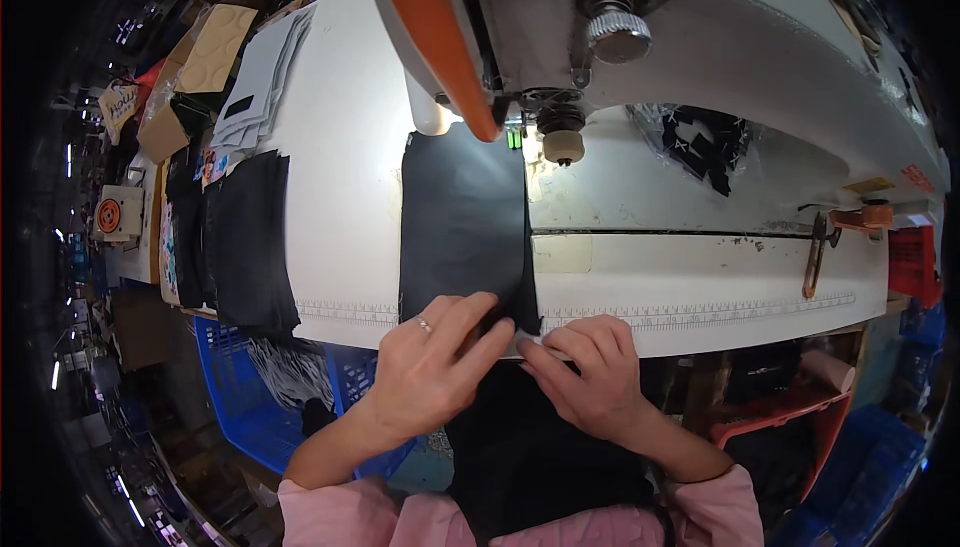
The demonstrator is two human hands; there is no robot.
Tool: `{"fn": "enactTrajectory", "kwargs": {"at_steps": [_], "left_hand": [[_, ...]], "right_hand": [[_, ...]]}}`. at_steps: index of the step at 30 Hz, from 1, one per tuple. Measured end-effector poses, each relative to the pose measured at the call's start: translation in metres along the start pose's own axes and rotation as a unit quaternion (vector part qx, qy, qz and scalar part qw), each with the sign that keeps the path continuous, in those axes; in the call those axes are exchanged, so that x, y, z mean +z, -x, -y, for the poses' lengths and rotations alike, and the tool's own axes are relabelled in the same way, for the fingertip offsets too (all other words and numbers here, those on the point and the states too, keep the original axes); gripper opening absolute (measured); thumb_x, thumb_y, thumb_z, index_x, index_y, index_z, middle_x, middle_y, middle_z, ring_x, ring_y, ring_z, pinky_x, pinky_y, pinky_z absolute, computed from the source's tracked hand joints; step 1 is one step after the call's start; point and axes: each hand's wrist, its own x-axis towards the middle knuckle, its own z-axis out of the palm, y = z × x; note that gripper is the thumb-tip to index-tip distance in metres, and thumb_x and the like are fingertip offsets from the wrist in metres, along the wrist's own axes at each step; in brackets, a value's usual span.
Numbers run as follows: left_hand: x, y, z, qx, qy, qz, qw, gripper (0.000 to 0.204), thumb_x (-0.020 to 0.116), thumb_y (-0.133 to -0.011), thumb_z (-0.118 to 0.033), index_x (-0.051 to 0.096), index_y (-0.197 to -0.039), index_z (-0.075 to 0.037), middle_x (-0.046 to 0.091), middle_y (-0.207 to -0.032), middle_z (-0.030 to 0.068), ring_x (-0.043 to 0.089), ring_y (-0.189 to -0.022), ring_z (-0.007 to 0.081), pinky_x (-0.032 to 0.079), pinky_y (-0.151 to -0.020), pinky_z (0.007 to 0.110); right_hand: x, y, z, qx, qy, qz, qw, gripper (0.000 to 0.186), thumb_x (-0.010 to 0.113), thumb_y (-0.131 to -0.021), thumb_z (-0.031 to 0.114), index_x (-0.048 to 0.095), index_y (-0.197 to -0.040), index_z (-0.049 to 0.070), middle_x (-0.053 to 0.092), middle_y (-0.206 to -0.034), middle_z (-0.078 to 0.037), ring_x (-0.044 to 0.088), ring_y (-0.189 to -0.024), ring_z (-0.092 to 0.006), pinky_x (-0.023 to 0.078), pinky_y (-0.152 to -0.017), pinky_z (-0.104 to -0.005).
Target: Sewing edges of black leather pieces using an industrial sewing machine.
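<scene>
A black fabric panel (463, 217) lies lengthwise on the white sewing table, its far end beneath the head of a sewing machine (535, 67). At the panel's near right corner, my left hand (435, 362) bends its fingers over the cloth and grips its edge; a ring shows on one finger. Close beside it, my right hand (590, 367) is closed, thumb and forefinger at a small pale piece (519, 339) by that corner. Fingers partly cover this piece, so its kind is unclear. The needle area is mostly hidden behind an orange machine part (440, 37).
Stacked black panels (250, 247) and grey-white sheets (262, 77) lie at the left. A printed ruler strip (700, 315) runs along the near table edge. Thread snips (815, 257) lie at the right; a plastic bag with black pieces (705, 142) sits behind. A blue basket (235, 387) stands below.
</scene>
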Motion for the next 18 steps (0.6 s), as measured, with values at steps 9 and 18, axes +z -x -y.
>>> {"fn": "enactTrajectory", "kwargs": {"at_steps": [9,18], "left_hand": [[0.021,-0.006,-0.004,0.042,-0.075,-0.093,0.992,0.031,0.078,-0.072,-0.001,0.074,-0.103,-0.001,0.071,-0.109,0.0106,0.065,-0.080,0.0227,0.053,-0.065,0.029],[0.032,-0.003,-0.004,0.082,-0.100,-0.113,0.985,0.019,0.074,-0.075,0.000,0.074,-0.094,0.002,0.068,-0.107,0.0138,0.062,-0.082,0.0217,0.052,-0.067,0.028]], "right_hand": [[-0.005,0.002,0.003,0.004,0.011,0.017,1.000,0.029,0.074,-0.087,0.011,0.072,-0.115,0.006,0.063,-0.121,-0.004,0.059,-0.111,-0.0216,0.043,-0.098,-0.0416],[-0.012,-0.004,0.002,-0.012,-0.007,0.038,0.999,0.025,0.073,-0.088,0.009,0.071,-0.112,0.003,0.063,-0.127,-0.007,0.060,-0.122,-0.0244,0.042,-0.102,-0.0427]]}}
